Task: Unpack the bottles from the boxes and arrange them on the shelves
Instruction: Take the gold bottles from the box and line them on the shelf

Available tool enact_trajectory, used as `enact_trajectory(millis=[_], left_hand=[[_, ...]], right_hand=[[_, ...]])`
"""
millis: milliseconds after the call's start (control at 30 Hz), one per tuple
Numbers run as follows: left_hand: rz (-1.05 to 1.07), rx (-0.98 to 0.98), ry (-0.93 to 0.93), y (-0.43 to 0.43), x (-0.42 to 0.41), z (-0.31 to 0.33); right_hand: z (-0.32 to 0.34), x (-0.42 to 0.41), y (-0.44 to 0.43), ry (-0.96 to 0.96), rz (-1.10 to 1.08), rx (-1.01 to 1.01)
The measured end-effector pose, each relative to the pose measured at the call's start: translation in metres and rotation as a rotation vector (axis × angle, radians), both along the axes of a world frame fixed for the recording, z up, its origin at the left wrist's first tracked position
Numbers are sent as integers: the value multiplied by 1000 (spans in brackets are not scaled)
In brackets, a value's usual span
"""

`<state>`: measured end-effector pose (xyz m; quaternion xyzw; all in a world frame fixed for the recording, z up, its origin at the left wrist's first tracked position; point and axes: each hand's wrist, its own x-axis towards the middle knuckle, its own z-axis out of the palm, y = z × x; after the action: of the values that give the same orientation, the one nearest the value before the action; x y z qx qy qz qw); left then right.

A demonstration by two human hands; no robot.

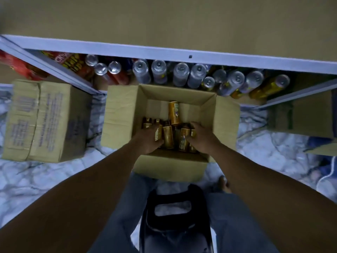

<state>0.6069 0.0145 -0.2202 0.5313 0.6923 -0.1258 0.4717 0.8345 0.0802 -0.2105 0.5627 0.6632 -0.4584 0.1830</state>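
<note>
An open cardboard box (124,114) stands on the floor before the shelf, holding several gold bottles (168,136). One gold bottle (174,112) lies apart toward the box's far side. Both my hands are down inside the box. My left hand (148,138) grips a gold bottle at the left of the cluster. My right hand (201,136) grips a gold bottle at the right of the cluster. The low shelf (164,52) behind the box carries silver-topped cans and gold bottles (268,86) in rows.
A closed cardboard box (47,121) sits on the floor to the left. Another box (306,115) stands at the right under the shelf. Red packets (16,66) lie at the far left. A dark stool (173,212) is under me, between my legs.
</note>
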Motion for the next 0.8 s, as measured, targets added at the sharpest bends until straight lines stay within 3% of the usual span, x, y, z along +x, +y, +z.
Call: enact_trajectory(millis=[300, 567, 800], left_hand=[[233, 112, -144, 16, -1, -115], [495, 183, -323, 23, -7, -172], [600, 237, -345, 35, -2, -196]], right_hand=[[-122, -12, 2, 106, -339, -20], [-177, -19, 7, 201, -598, 53], [-201, -26, -2, 247, -800, 141]])
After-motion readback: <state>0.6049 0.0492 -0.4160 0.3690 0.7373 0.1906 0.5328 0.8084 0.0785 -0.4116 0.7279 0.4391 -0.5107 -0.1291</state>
